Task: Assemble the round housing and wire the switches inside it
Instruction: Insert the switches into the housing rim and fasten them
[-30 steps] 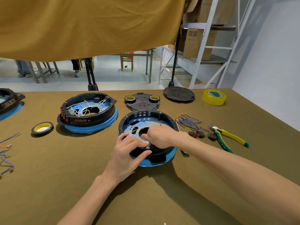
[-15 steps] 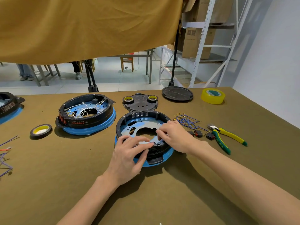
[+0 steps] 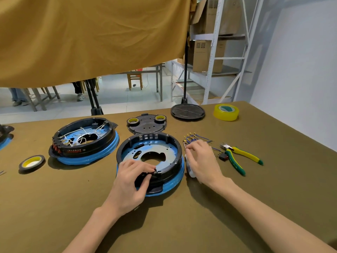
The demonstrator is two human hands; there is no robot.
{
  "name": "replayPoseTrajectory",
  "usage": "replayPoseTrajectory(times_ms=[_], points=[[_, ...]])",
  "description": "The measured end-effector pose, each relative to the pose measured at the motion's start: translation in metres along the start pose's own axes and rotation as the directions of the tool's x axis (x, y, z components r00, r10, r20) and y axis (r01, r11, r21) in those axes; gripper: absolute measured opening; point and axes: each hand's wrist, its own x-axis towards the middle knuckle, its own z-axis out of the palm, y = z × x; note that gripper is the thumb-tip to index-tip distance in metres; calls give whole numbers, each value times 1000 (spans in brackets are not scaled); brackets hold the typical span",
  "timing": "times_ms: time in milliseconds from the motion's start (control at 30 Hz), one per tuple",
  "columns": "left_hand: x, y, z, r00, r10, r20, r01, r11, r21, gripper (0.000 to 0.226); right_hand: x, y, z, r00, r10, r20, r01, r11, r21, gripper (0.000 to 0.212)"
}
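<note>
The round housing (image 3: 176, 146), a black ring on a blue base with a perforated blue plate inside, lies at the table's centre. My left hand (image 3: 132, 181) grips its near rim, fingers curled over the wall and thumb against the outside. My right hand (image 3: 200, 159) is just right of the housing, fingertips down on a bundle of blue wires (image 3: 193, 137) with gold terminals. Whether those fingers pinch a wire is hidden. Small black switches (image 3: 223, 157) lie beside the wires.
A second housing (image 3: 85, 143), with white wires inside, sits to the left. Behind are a black cover plate (image 3: 147, 124) carrying two tape rolls, a round black lid (image 3: 187, 111) and yellow tape (image 3: 226, 112). Green-yellow pliers (image 3: 240, 157) lie right; a black tape roll (image 3: 32, 162) lies left.
My right hand left the housing's near rim and moved right onto the blue wires. My left hand stayed on the near rim, its fingers curling tighter over it.
</note>
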Motion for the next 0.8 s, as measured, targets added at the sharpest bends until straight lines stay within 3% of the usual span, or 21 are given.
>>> replayPoseTrajectory(times_ms=[100, 167, 300, 433, 533, 633, 800], points=[[11, 13, 6, 999, -26, -41, 28, 998, 52, 15, -2, 17, -6, 974, 228, 14, -224, 964, -146, 21], [24, 25, 14, 998, -63, -10, 64, 994, 91, 21, -4, 23, -5, 952, 293, 83, -268, 935, -233, 27], [43, 34, 27, 973, -106, 207, 56, 970, 237, 45, -5, 26, 0, 931, 312, 189, -251, 925, -286, 37], [45, 16, 13, 943, -42, 330, -22, 982, 190, 37, -2, 31, -2, 922, 327, 207, -265, 923, -278, 33], [49, -3, -11, 902, -104, 419, 8, 975, 224, 34, -3, 36, -8, 937, 304, 171, -274, 945, -181, 20], [44, -7, -18, 909, -166, 383, 14, 929, 370, 34, -8, 40, -12, 950, 268, 160, -246, 958, -148, 22], [50, 29, 28, 923, -230, 307, 109, 924, 366, 55, -10, 40, -6, 959, 262, 105, -246, 959, -140, 33]])
